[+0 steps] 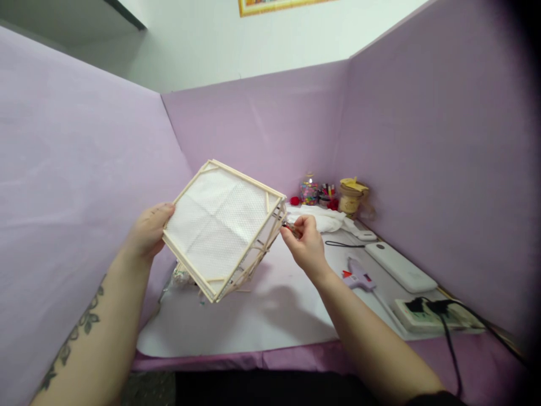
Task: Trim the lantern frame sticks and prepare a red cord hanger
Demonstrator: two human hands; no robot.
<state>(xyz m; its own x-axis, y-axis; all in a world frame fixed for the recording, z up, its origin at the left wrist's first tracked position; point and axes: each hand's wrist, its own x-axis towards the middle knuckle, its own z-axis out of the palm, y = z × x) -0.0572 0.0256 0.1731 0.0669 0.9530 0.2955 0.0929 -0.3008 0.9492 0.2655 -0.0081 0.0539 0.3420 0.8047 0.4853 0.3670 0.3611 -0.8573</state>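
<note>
A box-like frame of thin wooden sticks (pixel 224 225) is held up over the white tabletop (pixel 291 316), tilted, with a white textured sheet across the face toward me. My left hand (pixel 147 231) grips its left corner, thumb on the front edge. At the right corner, my right hand (pixel 306 242) pinches a small object (pixel 291 228) with a reddish part, close against the sticks. What that object is cannot be made out.
A purple glue gun (pixel 358 276), a white power bank (pixel 399 266) and a power strip (pixel 435 316) with black cables lie on the right. Behind are white cloth (pixel 321 217), a jar of coloured beads (pixel 309 190) and a tan cup (pixel 350 200). Purple partitions surround the table.
</note>
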